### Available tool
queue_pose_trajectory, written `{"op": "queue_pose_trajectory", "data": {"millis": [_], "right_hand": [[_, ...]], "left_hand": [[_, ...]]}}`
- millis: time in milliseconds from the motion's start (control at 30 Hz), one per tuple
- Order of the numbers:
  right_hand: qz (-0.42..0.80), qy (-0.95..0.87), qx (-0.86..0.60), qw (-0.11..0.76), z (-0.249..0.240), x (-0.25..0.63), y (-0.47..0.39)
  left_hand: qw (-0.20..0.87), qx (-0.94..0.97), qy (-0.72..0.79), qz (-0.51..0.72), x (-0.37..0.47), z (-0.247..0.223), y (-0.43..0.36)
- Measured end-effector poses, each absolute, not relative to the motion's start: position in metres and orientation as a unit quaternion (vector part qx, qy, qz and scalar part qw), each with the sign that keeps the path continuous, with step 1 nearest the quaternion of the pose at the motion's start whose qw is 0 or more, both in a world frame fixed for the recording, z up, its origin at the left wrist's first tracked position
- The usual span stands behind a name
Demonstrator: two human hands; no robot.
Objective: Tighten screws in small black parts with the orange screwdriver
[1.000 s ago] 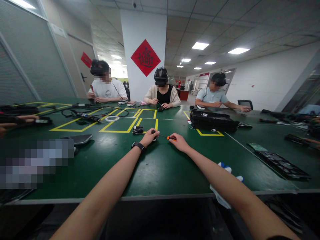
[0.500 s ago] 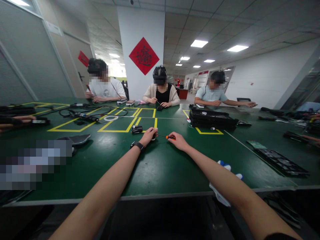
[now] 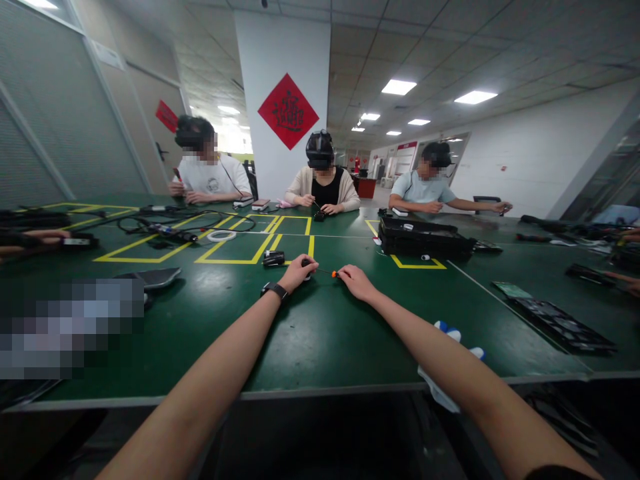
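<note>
My right hand [image 3: 356, 283] is closed round the handle of a screwdriver [image 3: 335, 274] with an orange collar, and its thin shaft points left. Opposite it, my left hand [image 3: 298, 273], with a dark watch at the wrist, is closed on a small black part [image 3: 305, 263]. Fingers cover most of that part, so its kind cannot be made out. The shaft reaches toward the left fingertips; whether the tip touches the part is too small to tell. Just beyond my left hand lies a small black cylindrical piece [image 3: 273, 258] on the green tabletop.
A black casing [image 3: 425, 238] stands ahead to the right. Black cables [image 3: 190, 223] and a white ring [image 3: 221, 236] lie ahead to the left. White-and-blue gloves [image 3: 440, 383] hang over the front edge under my right forearm. A black panel [image 3: 563, 322] lies right. Several people sit around the table.
My right hand has turned slightly about the screwdriver handle, hiding more of the orange. The left fingers have shifted a little, showing more of the black part.
</note>
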State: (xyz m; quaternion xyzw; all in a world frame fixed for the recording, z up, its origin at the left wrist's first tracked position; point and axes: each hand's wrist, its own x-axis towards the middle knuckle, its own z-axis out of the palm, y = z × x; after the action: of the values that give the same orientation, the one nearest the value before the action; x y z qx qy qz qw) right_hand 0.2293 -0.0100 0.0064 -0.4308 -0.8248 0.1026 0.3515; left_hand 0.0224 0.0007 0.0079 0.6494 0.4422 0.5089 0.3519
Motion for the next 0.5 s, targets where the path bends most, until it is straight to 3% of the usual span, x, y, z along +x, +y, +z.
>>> {"op": "queue_pose_trajectory", "data": {"millis": [333, 500], "right_hand": [[0.176, -0.804, -0.393, 0.410, 0.0086, 0.2301, -0.0159], [0.136, -0.808, -0.389, 0.421, 0.0085, 0.2295, -0.0146]], "left_hand": [[0.351, 0.651, 0.440, 0.509, 0.0233, 0.0112, -0.0052], [0.340, 0.665, 0.434, 0.504, 0.0235, 0.0130, -0.0066]]}}
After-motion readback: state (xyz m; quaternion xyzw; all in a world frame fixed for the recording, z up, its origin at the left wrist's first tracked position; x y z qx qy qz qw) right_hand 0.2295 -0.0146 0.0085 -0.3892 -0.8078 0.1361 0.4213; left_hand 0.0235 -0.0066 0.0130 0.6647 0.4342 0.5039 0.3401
